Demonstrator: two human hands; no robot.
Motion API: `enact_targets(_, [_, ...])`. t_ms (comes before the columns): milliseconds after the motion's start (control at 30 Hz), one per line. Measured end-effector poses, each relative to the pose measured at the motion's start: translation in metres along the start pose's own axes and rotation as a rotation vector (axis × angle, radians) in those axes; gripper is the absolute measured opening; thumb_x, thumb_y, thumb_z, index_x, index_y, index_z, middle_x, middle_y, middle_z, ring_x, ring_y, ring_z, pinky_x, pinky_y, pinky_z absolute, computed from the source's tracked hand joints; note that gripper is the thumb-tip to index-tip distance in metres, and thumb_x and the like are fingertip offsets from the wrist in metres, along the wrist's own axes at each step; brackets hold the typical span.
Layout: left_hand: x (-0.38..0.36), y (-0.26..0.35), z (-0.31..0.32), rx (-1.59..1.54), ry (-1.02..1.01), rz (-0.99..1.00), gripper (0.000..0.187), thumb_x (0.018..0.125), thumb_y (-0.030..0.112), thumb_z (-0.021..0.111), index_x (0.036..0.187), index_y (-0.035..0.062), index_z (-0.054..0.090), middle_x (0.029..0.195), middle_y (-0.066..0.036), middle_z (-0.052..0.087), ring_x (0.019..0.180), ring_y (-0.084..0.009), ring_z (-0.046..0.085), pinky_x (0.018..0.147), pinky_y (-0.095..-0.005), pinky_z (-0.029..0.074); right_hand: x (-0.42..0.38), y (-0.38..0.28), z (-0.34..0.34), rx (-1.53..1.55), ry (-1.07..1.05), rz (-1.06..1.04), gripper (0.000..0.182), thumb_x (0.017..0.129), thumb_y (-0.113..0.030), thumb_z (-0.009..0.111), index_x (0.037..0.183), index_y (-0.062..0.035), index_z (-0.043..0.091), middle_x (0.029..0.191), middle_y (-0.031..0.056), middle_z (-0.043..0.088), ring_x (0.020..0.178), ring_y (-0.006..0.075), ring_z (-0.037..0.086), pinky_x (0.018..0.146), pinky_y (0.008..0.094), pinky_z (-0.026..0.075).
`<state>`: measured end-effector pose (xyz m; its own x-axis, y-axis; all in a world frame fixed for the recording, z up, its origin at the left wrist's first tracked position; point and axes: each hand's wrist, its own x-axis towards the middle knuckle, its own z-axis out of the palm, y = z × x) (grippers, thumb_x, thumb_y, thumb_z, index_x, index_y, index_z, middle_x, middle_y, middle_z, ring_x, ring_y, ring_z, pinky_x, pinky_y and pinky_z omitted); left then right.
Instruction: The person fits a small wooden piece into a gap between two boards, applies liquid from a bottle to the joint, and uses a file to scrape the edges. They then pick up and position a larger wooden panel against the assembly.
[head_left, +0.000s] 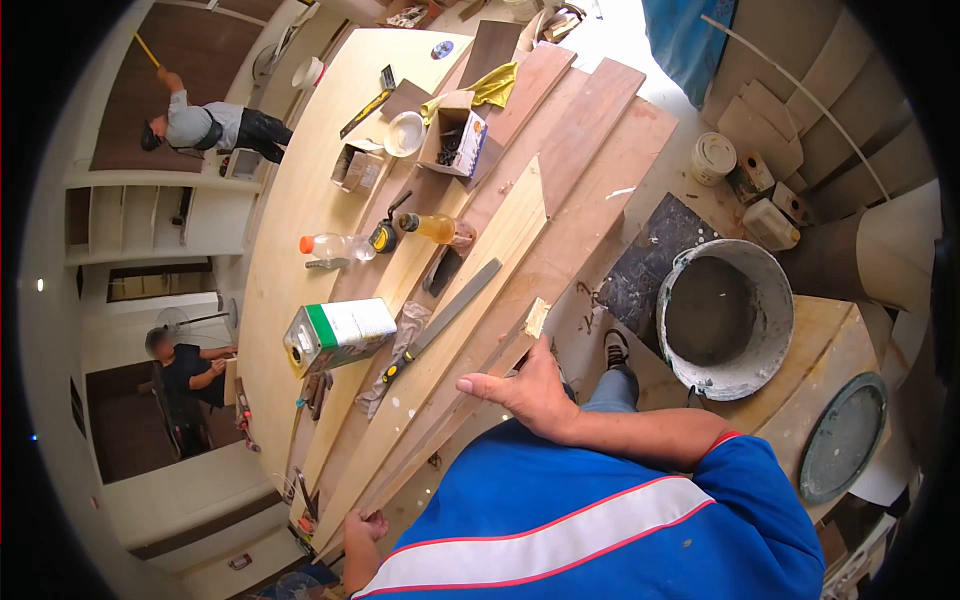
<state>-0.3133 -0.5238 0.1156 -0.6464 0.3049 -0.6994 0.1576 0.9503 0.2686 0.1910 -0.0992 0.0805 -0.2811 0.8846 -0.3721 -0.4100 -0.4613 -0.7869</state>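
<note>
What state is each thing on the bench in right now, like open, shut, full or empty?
Wood strip: lying flat, gripped by the right hand and the left hand.
Bucket: upright, open, caked inside.
Green tin: on its side.
Cardboard box: flaps open.
Amber bottle: lying down, partly full.
Clear bottle: lying down, capped.
File: lying flat.

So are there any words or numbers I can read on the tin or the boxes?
None can be read.
The green and white tin has print on its side, too blurred to read.
The open cardboard box has a label, too small to read.
The smaller box shows no clear text.
</note>
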Motion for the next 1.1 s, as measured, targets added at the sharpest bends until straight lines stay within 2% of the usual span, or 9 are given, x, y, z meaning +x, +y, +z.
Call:
enact_targets(200, [0.026,-0.001,0.011,-0.429,-0.086,-0.095,0.039,0.097,0.036,0.058,0.128,0.0145,0.051,0.107,-0.006,0.064,0.101,-0.0277,0.066,0.102,-0.0549,0.041,0.007,0.002,-0.003,0.047,0.02,0.023,0.106,0.072,-0.035,0.097,0.141,0.0113,0.031,0.137,0.0255,0.054,0.13,0.0304,0.054,0.11,0.0393,0.046])
enact_targets(367, [0.027,0.038,0.032,-1.056,0.37,-0.607,0.042,0.096,0.035,0.058,0.132,0.0146,0.05,0.108,-0.007,0.063,0.103,-0.028,0.065,0.104,-0.0564,0.039,0.014,0.01,-0.006,0.031,0.024,0.045,0.106,0.072,-0.035,0.097,0.141,0.0114,0.031,0.137,0.0253,0.054,0.129,0.0306,0.056,0.109,0.0393,0.047])
enact_targets(433, [0.028,0.042,0.034,-1.06,0.376,-0.629,0.042,0.096,0.036,0.058,0.131,0.0133,0.051,0.108,-0.007,0.064,0.103,-0.028,0.065,0.104,-0.0561,0.039,0.015,0.011,-0.007,0.027,0.018,0.042,0.106,0.072,-0.034,0.097,0.142,0.0115,0.031,0.137,0.0253,0.054,0.128,0.0308,0.056,0.109,0.0393,0.048])
enact_targets(567, [0.008,0.039,0.047,-0.808,0.25,-0.318,0.042,0.096,0.036,0.057,0.129,0.0107,0.051,0.107,-0.008,0.064,0.102,-0.0281,0.065,0.103,-0.0554,0.039,0.017,0.01,-0.008,0.088,-0.006,0.038,0.106,0.073,-0.033,0.096,0.144,0.0114,0.03,0.138,0.0249,0.054,0.128,0.031,0.056,0.11,0.0396,0.047])
enact_targets(700, [0.0,0.04,0.051,-0.754,0.196,-0.232,0.041,0.097,0.037,0.057,0.127,0.01,0.053,0.109,-0.009,0.065,0.102,-0.0279,0.064,0.103,-0.0547,0.039,0.019,0.014,-0.009,0.129,-0.039,0.035,0.104,0.076,-0.03,0.094,0.146,0.0093,0.028,0.14,0.0242,0.053,0.128,0.0305,0.057,0.109,0.0392,0.049])
enact_targets(833, [0.032,0.038,0.042,-1.167,0.326,-0.667,0.039,0.098,0.039,0.057,0.126,0.0116,0.056,0.111,-0.009,0.066,0.103,-0.026,0.064,0.104,-0.0514,0.039,0.017,0.008,-0.01,0.179,-0.044,0.08,0.082,0.079,-0.018,0.089,0.14,0.0079,0.04,0.129,0.0196,0.061,0.118,0.0284,0.063,0.1,0.0377,0.055])
enact_targets(900, [0.016,0.021,0.042,-0.74,0.019,-0.264,0.037,0.101,0.041,0.056,0.125,0.0123,0.058,0.109,-0.007,0.067,0.102,-0.0247,0.065,0.102,-0.0487,0.041,0.018,0.005,-0.015,0.242,-0.079,0.161,0.07,0.08,-0.011,0.085,0.136,0.007,0.047,0.121,0.0168,0.066,0.111,0.0271,0.067,0.095,0.0365,0.057])
enact_targets(967, [-0.002,0.018,0.05,-0.493,-0.126,-0.049,0.036,0.103,0.043,0.055,0.122,0.0126,0.059,0.108,-0.006,0.068,0.101,-0.0237,0.064,0.1,-0.0465,0.042,0.027,0.028,-0.026,0.25,-0.045,0.135,0.06,0.08,-0.007,0.081,0.132,0.0054,0.052,0.116,0.0148,0.068,0.105,0.0263,0.069,0.091,0.0363,0.059])
enact_targets(1100, [0.019,0.034,0.096,-0.885,-0.038,-0.207,0.036,0.107,0.047,0.052,0.117,0.0131,0.061,0.107,-0.004,0.068,0.1,-0.0219,0.063,0.094,-0.0425,0.045,0.052,0.044,-0.049,0.413,-0.131,0.306,0.056,0.084,0.0,0.073,0.135,0.0002,0.051,0.116,0.0114,0.065,0.104,0.024,0.067,0.089,0.0404,0.058])
